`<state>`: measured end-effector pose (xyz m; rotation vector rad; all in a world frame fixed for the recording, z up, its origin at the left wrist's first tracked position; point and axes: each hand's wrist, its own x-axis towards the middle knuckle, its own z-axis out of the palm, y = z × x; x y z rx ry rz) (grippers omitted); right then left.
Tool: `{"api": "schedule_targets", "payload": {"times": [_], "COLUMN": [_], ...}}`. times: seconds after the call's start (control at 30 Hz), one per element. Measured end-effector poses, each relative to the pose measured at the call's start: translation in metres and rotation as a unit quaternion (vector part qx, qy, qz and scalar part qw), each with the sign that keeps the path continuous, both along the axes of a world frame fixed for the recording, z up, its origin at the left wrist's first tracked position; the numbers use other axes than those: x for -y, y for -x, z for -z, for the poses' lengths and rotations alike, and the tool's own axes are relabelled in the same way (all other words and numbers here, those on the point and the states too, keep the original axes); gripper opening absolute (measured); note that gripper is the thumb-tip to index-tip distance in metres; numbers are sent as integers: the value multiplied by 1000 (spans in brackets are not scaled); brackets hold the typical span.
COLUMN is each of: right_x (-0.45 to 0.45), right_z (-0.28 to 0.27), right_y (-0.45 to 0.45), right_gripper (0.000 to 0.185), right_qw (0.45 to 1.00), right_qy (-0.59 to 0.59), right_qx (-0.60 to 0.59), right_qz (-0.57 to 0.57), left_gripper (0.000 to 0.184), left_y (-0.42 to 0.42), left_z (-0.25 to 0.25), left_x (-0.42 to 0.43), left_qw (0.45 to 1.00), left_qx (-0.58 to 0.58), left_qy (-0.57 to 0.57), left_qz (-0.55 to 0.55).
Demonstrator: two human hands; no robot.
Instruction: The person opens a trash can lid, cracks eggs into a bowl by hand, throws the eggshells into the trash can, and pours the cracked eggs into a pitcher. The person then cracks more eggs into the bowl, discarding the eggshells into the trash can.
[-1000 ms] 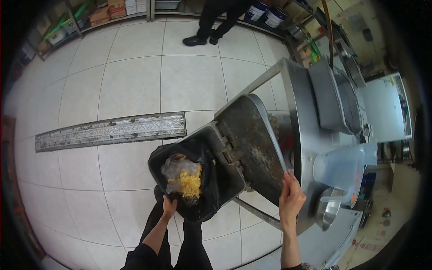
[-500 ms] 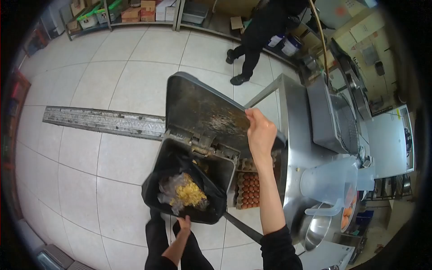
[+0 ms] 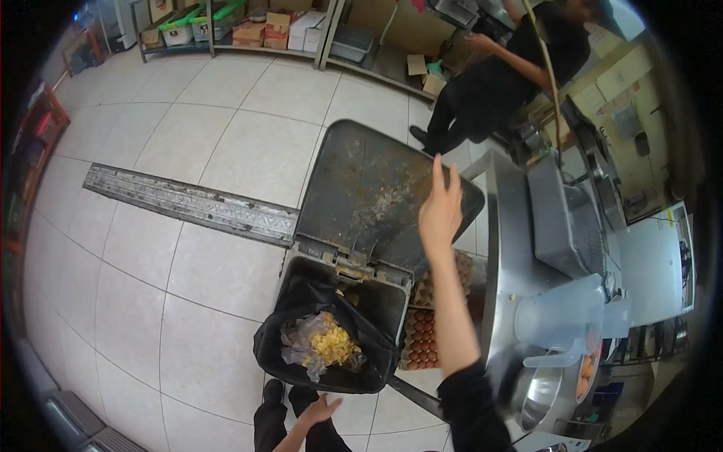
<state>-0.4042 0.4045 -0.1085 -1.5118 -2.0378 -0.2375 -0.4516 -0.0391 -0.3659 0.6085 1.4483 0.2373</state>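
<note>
A grey pedal-style bin [image 3: 388,309] stands in front of me, its dirty lid [image 3: 350,177] tipped back. Inside, a black bin bag [image 3: 265,346] lines it, holding crumpled clear plastic [image 3: 296,348] and yellow food scraps [image 3: 335,345]. My right hand [image 3: 442,215] is over the lid's right part with fingers stretched apart, holding nothing; whether it touches the lid I cannot tell. Below the bin's near edge, my left hand [image 3: 319,409] is off the bin, fingers extended and nothing held.
Egg trays [image 3: 422,339] sit on the floor right of the bin. A steel table [image 3: 512,264] bears a plastic jug [image 3: 557,313], a metal bowl [image 3: 541,399] and a grey tub [image 3: 561,218]. Another person [image 3: 489,98] stands at the back. A metal drain cover [image 3: 188,203] crosses the floor.
My right hand has let go of the lid's edge and spread its fingers; the lid leans further back. The left hand has come off the bin's near side. The other person has turned and shifted.
</note>
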Motion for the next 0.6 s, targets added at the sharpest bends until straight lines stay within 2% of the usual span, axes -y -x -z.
{"api": "schedule_targets", "payload": {"times": [0.03,0.1,0.13,0.17,0.2,0.23,0.27,0.3,0.33,0.37,0.4,0.43,0.5,0.53,0.6], "right_x": [34,116,158,210,268,322,384,436,468,491,508,517,527,529,537], "right_z": [3,24,51,95,84,111,154,159,121,102,94,81,62,53,39], "right_y": [-2,-11,-26,-44,-42,-61,-93,-116,-120,-130,-145,-157,-178,-185,-199], "right_gripper": [64,47,32,21,24,37,50,53,45,45,44,44,43,43,42], "right_qw": [997,984,979,960,926,887,880,829,769,752,759,766,784,792,803], "right_qy": [-40,64,88,231,352,458,465,541,620,643,639,633,613,603,587], "right_qx": [-57,-152,-141,-133,-125,24,-15,126,156,142,122,100,72,56,26], "right_qz": [-38,-70,-117,-80,-44,-52,-100,-65,-19,7,24,41,67,80,99], "left_gripper": [73,47,32,30,30,30,38,40,40,37,34,57,82,81,80], "left_y": [14,64,87,107,125,139,154,164,160,152,145,145,135,120,100], "left_z": [-21,-117,-187,-249,-304,-353,-397,-439,-469,-494,-509,-512,-529,-546,-573], "left_x": [1,-29,-55,-73,-80,-82,-78,-63,-34,-3,18,19,28,43,70], "left_qw": [970,919,934,924,892,852,783,745,732,701,647,563,443,401,353], "left_qx": [-108,-123,-48,-1,7,19,5,39,42,202,359,456,541,639,731], "left_qy": [-131,-316,-339,-379,-452,-523,-622,-665,-679,-681,-654,-687,-711,-653,-582], "left_qz": [171,202,105,48,21,-7,33,36,38,-64,-160,-49,76,63,57]}}
